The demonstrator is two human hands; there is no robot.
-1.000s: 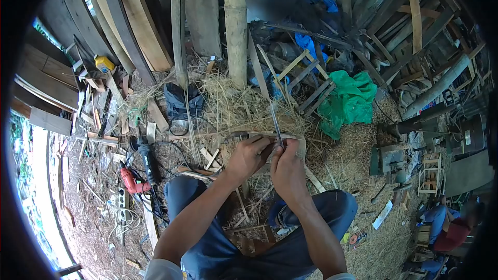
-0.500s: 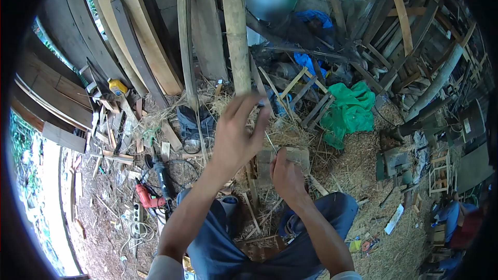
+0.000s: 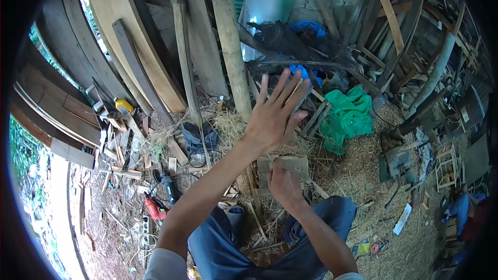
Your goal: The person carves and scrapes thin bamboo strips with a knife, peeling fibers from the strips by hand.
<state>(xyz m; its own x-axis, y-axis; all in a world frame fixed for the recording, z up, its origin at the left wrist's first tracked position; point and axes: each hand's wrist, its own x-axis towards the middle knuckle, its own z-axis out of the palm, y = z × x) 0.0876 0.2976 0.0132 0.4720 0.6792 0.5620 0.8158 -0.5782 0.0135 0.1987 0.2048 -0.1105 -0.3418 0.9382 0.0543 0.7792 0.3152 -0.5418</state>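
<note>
Now the left hand is farther forward, grip spread wide, partly blocking the wooden frame beside green plastic; the right hand's grip stays curled around a thin tool.

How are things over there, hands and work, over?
Left hand raised, open, fingers spread. Right hand closed beside the wooden block; anything gripped unclear. Loose straw lies about.
</note>
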